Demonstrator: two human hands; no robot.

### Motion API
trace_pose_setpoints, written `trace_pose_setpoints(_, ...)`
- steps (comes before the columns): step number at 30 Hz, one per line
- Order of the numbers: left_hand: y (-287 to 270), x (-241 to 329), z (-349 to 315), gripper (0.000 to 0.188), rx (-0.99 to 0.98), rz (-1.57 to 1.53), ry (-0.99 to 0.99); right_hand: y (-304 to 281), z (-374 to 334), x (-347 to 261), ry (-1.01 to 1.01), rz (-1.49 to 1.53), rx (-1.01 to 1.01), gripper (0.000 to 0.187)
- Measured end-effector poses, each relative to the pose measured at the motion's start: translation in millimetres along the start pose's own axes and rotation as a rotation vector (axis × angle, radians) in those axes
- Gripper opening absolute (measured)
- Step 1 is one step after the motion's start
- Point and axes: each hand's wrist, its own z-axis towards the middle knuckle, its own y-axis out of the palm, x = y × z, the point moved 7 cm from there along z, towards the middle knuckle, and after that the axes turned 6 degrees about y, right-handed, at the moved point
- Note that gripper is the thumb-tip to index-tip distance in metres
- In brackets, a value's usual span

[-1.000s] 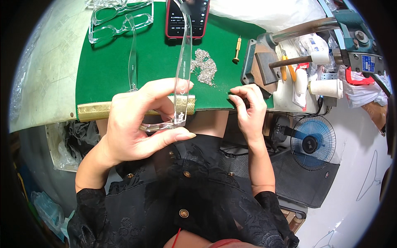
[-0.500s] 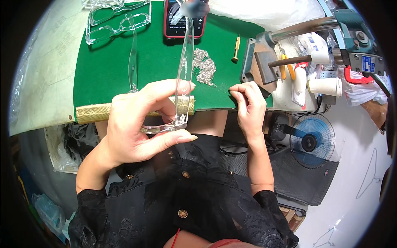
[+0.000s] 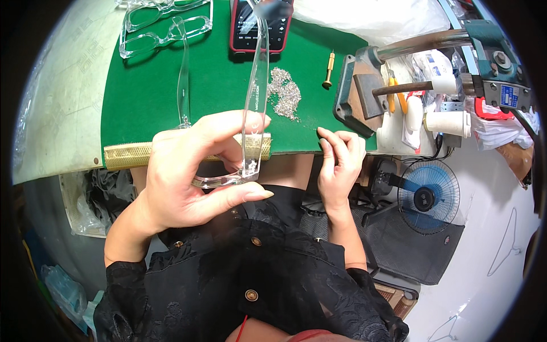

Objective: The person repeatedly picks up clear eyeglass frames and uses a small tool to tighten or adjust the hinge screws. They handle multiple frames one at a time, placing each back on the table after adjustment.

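A clear plastic eyeglass frame (image 3: 256, 91) is gripped in my left hand (image 3: 174, 176), thumb below and index finger above its front. Its temples point away from me over the green mat (image 3: 216, 102). Part of the frame's front is hidden behind my fingers. My right hand (image 3: 343, 162) is at the mat's near edge, thumb and fingertips drawn together in a pinch; anything between them is too small to make out. Beyond it and to the left lies a pile of tiny silvery metal pieces, apparently screws (image 3: 286, 97). A small brass-coloured screwdriver (image 3: 329, 69) lies to the pile's right.
More clear eyeglass frames (image 3: 166, 40) lie at the far left, beside a red-cased phone (image 3: 257, 40). A gold textured roll (image 3: 128, 155) runs along the near edge. On the right stand a heavy green press (image 3: 347, 97), orange-handled pliers (image 3: 400, 98) and a white cup (image 3: 447, 123).
My right hand has drawn back toward me, off the mat's surface to its near edge, still pinched. My left hand holds the eyeglass frame almost unmoved.
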Motion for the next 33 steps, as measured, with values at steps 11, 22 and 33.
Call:
trace_pose_setpoints(11,0.2,-0.7,0.9,0.073,-0.012,-0.009,0.005,8.9,20.6,10.7,0.097,0.236,-0.097,0.011)
trace_pose_setpoints(22,-6.1,-2.6,-5.8,0.072,0.070,-0.080,-0.044,14.4,30.0,-1.8,-0.020,0.162,-0.128,0.010)
trace_pose_setpoints(33,-7.6,2.4,-6.5,0.086,0.042,-0.159,0.089,16.2,33.8,-2.5,-0.094,0.078,-0.236,0.012)
